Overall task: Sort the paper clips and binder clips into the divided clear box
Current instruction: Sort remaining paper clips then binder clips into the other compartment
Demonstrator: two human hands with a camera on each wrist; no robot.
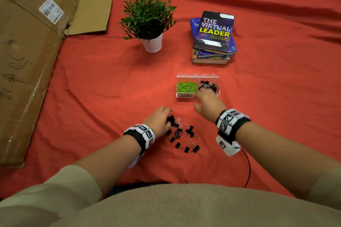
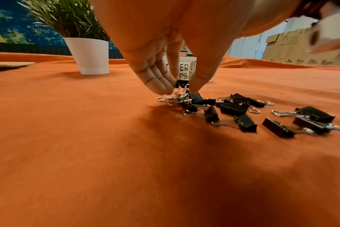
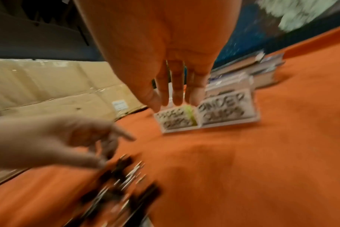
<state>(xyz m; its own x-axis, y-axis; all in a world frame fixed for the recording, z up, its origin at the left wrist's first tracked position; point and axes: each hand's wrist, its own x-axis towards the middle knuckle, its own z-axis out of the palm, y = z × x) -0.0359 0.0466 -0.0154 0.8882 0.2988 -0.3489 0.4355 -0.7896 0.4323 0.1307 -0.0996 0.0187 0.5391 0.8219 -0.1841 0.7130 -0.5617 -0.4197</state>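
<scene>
The divided clear box (image 1: 217, 79) stands mid-cloth, with green paper clips (image 1: 186, 87) in its left half and black binder clips (image 1: 209, 84) in its right half. My right hand (image 1: 203, 96) reaches over the front of the binder-clip half. In the blurred right wrist view its fingers (image 3: 178, 98) are straight and hold nothing, just above the labelled box (image 3: 227, 112). My left hand (image 2: 181, 90) is down at the far left of a pile of loose binder clips (image 1: 184, 135). It pinches one black binder clip (image 2: 181, 84) between thumb and fingers.
A potted plant (image 1: 152, 42) and a stack of books (image 1: 214, 38) stand behind the box. A large cardboard box (image 1: 27, 57) lies along the left side. A black cable (image 1: 248, 167) trails from my right wrist. Red cloth (image 1: 103, 97) covers the surface.
</scene>
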